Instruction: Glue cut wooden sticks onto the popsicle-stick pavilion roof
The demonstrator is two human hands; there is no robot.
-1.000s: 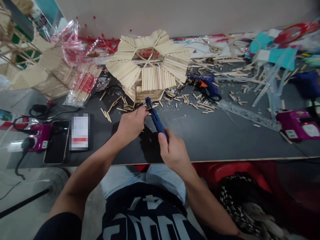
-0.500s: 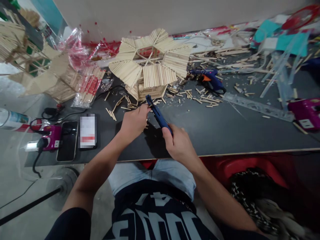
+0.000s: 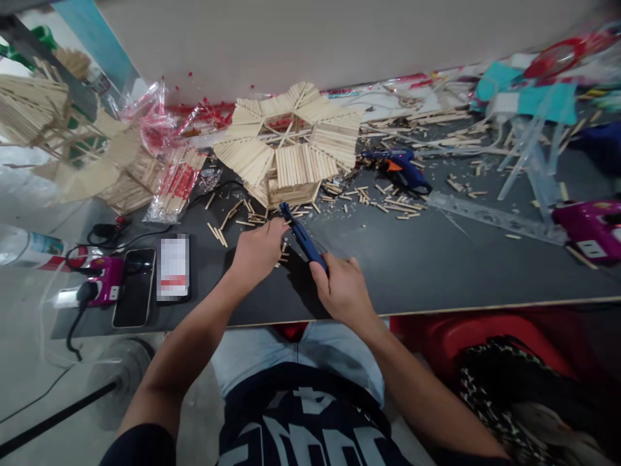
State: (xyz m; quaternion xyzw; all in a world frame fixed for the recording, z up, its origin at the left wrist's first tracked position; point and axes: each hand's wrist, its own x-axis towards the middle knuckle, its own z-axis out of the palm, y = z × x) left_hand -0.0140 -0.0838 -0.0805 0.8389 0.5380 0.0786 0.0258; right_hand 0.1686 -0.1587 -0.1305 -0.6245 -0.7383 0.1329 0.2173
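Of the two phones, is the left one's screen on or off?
It looks off: the left phone is dark, while its neighbor looks bright.

Stick model [image 3: 305, 165] sat mid-back on table [image 3: 436, 265], w/ stick bits [image 3: 398, 206] in front & to R. Stick bag [image 3: 177, 182] lay L of model, glue gun [image 3: 408, 173] R. Hand tool [image 3: 306, 239] was in R grip [image 3: 343, 285], before model; thin stick [image 3: 287, 222] in L grip [image 3: 257, 254], by tool's tip. 2 phones [image 3: 134, 285] lay front L, plug box [image 3: 109, 280] L of them.
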